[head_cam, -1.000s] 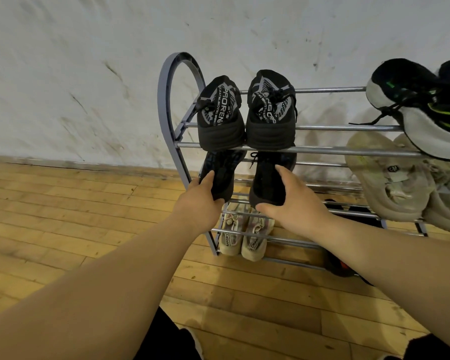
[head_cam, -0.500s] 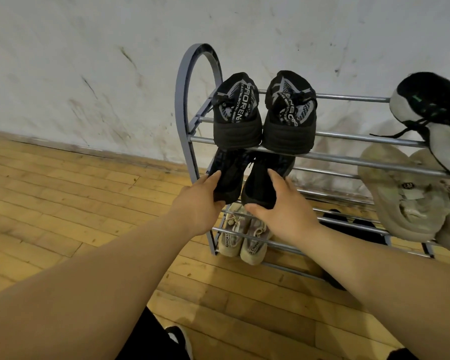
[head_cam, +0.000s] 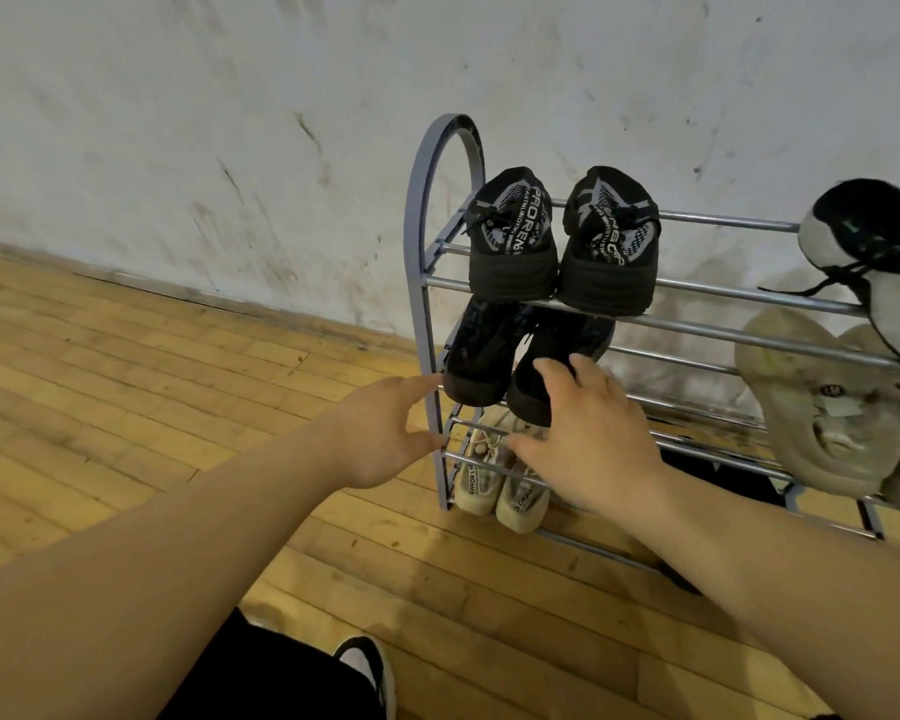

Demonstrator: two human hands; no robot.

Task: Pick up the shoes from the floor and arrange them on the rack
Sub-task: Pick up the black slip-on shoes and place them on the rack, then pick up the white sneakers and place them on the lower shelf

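Observation:
A grey metal shoe rack [head_cam: 418, 262] stands against the white wall. Two black shoes [head_cam: 562, 241] with white lettering rest on its top tier. Below them a second black pair [head_cam: 481, 350] lies on the middle tier, heels toward me. My left hand [head_cam: 380, 433] hovers open just left of that pair, fingertips near the left shoe's heel without gripping it. My right hand [head_cam: 588, 439] is open too, fingers spread over the right shoe's heel. A beige pair [head_cam: 500, 491] sits on the bottom tier.
A black-and-white sneaker [head_cam: 874, 262] and beige shoes [head_cam: 827, 407] fill the rack's right side. Dark shoes [head_cam: 718, 470] sit low behind the bars. The wooden floor [head_cam: 152, 397] spreads to the left. My own foot [head_cam: 367, 667] shows at the bottom.
Both hands have let go of the black pair on the middle tier and drawn back slightly with fingers spread. The view has swung left, shifting the rack rightward.

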